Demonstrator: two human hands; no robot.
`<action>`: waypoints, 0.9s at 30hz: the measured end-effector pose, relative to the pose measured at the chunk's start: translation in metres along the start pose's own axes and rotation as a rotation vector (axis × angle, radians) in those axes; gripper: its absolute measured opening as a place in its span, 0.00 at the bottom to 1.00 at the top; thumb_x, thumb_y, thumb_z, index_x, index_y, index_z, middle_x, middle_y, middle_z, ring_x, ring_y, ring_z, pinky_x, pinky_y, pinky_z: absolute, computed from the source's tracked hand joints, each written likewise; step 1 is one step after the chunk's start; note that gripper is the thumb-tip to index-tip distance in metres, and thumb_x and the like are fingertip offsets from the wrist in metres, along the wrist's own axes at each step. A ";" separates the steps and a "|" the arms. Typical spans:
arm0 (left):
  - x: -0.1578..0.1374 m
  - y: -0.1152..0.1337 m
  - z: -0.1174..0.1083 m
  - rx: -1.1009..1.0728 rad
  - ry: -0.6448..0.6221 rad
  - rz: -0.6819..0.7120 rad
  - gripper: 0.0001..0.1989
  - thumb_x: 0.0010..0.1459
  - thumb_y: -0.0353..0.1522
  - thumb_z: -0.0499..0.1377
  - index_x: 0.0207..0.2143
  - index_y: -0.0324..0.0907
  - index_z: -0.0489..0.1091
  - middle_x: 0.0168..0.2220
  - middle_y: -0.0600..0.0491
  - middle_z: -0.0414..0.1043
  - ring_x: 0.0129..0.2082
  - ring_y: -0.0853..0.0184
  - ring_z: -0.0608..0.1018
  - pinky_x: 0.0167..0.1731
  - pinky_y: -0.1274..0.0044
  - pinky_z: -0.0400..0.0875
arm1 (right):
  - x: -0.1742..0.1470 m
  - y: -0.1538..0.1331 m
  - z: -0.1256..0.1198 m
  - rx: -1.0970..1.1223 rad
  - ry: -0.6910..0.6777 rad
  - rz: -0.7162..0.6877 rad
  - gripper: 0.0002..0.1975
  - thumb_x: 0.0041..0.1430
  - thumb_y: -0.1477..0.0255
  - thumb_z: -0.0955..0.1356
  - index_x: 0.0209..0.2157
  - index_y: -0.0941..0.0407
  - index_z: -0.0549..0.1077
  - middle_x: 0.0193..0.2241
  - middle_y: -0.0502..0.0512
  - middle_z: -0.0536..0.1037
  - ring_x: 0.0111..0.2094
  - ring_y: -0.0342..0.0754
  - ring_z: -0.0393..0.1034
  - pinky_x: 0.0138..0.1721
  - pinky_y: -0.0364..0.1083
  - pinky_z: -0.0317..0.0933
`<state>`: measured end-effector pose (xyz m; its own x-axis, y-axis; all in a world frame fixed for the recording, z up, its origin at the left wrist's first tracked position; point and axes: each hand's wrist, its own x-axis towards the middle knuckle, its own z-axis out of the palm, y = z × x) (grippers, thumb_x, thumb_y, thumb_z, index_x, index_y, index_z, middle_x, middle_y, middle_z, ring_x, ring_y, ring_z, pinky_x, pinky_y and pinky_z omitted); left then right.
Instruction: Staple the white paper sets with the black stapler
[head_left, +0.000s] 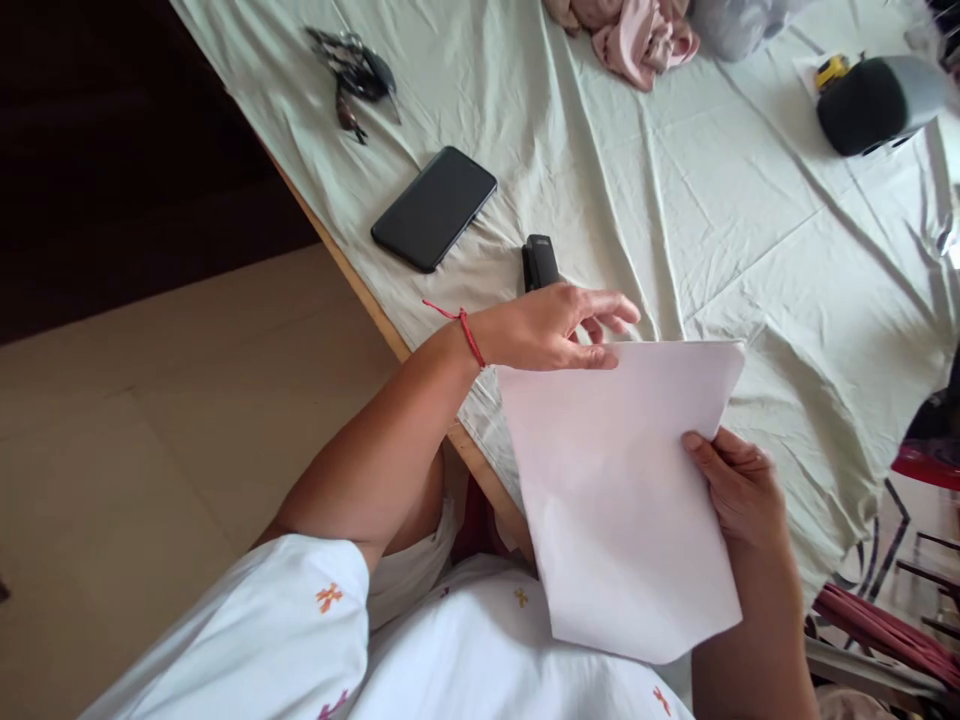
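Blank white paper sheets, seemingly a thin stack, are held up in front of my body, over the table's edge. My right hand grips their right edge, thumb on the front and fingers behind. Along the top edge lies my left hand, its thumb touching the paper and its other fingers stretched out and apart above it. A red thread is tied round the left wrist. Just beyond that hand is a black stapler, its near end hidden by the hand. A black phone lies flat to the left.
A pale green cloth with creases covers the table. Keys lie at the far left, and pink fabric is bunched at the back. On the right are a black and grey object and a small yellow item.
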<state>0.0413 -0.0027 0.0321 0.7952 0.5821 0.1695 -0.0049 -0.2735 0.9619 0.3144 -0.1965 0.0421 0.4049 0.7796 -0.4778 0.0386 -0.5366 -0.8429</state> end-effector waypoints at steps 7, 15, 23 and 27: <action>-0.015 -0.007 -0.026 0.102 -0.110 -0.222 0.06 0.51 0.34 0.64 0.24 0.42 0.75 0.22 0.57 0.69 0.24 0.71 0.69 0.25 0.78 0.58 | 0.014 0.006 0.010 0.030 0.031 -0.082 0.17 0.51 0.59 0.80 0.43 0.48 0.85 0.37 0.51 0.87 0.29 0.50 0.80 0.30 0.47 0.75; -0.010 -0.010 -0.012 0.090 0.069 -0.355 0.17 0.50 0.35 0.68 0.17 0.40 0.64 0.18 0.61 0.55 0.22 0.75 0.58 0.24 0.78 0.49 | 0.037 0.035 0.010 0.010 0.027 -0.086 0.18 0.45 0.63 0.83 0.39 0.50 0.84 0.34 0.49 0.85 0.29 0.45 0.75 0.28 0.42 0.72; -0.016 0.000 -0.034 -0.100 0.010 -0.515 0.15 0.52 0.42 0.71 0.31 0.39 0.77 0.26 0.54 0.74 0.25 0.72 0.71 0.26 0.79 0.63 | 0.043 0.045 0.012 0.104 0.036 -0.044 0.17 0.46 0.59 0.83 0.36 0.50 0.85 0.33 0.51 0.84 0.29 0.45 0.74 0.28 0.42 0.71; -0.014 -0.004 -0.033 -0.042 0.163 -0.549 0.19 0.46 0.44 0.75 0.25 0.40 0.75 0.24 0.55 0.72 0.24 0.72 0.70 0.24 0.79 0.60 | 0.042 0.043 0.014 0.075 0.054 -0.050 0.19 0.45 0.57 0.82 0.37 0.52 0.85 0.31 0.52 0.83 0.28 0.45 0.73 0.27 0.40 0.69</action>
<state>0.0104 0.0161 0.0326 0.5840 0.7420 -0.3292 0.3557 0.1305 0.9254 0.3205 -0.1828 -0.0179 0.4527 0.7854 -0.4223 -0.0078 -0.4700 -0.8826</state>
